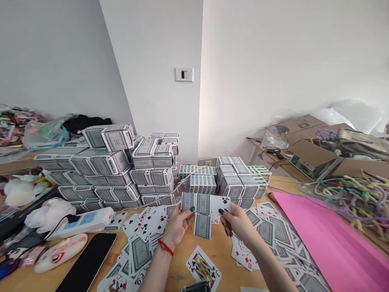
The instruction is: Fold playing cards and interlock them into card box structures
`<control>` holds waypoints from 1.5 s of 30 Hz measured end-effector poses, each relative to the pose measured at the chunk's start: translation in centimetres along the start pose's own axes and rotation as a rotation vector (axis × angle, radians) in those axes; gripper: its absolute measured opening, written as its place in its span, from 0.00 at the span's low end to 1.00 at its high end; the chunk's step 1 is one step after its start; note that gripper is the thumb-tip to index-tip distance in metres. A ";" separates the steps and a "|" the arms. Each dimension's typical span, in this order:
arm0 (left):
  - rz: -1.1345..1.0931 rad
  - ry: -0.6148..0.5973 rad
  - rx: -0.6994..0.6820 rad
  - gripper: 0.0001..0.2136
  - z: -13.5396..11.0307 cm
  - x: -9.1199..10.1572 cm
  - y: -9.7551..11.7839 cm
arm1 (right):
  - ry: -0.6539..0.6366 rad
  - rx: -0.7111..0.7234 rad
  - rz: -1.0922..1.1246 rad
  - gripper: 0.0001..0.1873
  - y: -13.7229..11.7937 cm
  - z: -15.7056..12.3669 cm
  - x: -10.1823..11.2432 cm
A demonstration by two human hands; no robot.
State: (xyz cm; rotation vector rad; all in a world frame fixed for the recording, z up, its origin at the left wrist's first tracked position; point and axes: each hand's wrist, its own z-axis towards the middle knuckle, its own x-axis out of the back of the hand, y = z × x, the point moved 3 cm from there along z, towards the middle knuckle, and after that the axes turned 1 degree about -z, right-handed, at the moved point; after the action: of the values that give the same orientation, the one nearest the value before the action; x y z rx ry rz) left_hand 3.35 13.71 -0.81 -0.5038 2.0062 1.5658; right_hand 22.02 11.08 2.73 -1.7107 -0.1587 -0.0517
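My left hand (pixel 178 224) is closed, thumb on top, on the left end of a few joined playing cards (pixel 203 203). Grey patterned backs face up there, and one folded card (pixel 202 226) hangs below the row. At the right end my right hand (pixel 235 221) pinches a white card (pixel 216 202) with a black 4 in its corner. Whether that card is fastened to the others, I cannot tell. A jack of clubs (pixel 203 265) lies face up on the table below my hands. Loose cards (pixel 139 251) are spread beside my left forearm, and more cards (pixel 267 233) beside the right.
Blocks made of folded cards (pixel 109 162) are stacked at the back left, with a smaller stack (pixel 235 180) behind my right hand. A black phone (pixel 86 263) and a power strip (pixel 83 223) lie left. Pink paper (pixel 331 239) and tangled cords (pixel 352 194) lie right.
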 end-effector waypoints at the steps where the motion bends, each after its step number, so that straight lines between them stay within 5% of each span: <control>1: 0.009 -0.013 0.006 0.12 0.0 0.0 0.0 | -0.019 -0.010 0.024 0.13 0.2 0.1 0.0; 11: 0.041 -0.042 0.083 0.08 0.2 1.1 -0.2 | -0.133 -0.148 0.013 0.12 2.0 0.6 0.6; 17: 0.020 -0.034 0.107 0.09 -0.2 1.3 0.5 | -0.028 -0.044 0.062 0.12 1.5 0.7 1.0; 32: 0.293 0.046 0.042 0.13 0.0 0.7 0.2 | 0.009 -0.084 0.084 0.11 3.8 1.5 1.3; 45: 0.359 0.033 0.034 0.14 0.0 0.4 -0.5 | -0.102 -0.025 0.020 0.07 4.1 1.9 0.0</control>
State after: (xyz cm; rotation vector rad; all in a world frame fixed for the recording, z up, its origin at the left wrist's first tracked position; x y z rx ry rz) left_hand 3.30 13.64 -1.43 -0.1607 2.2372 1.7336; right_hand 22.43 12.38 -1.54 -1.7400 -0.2179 0.0489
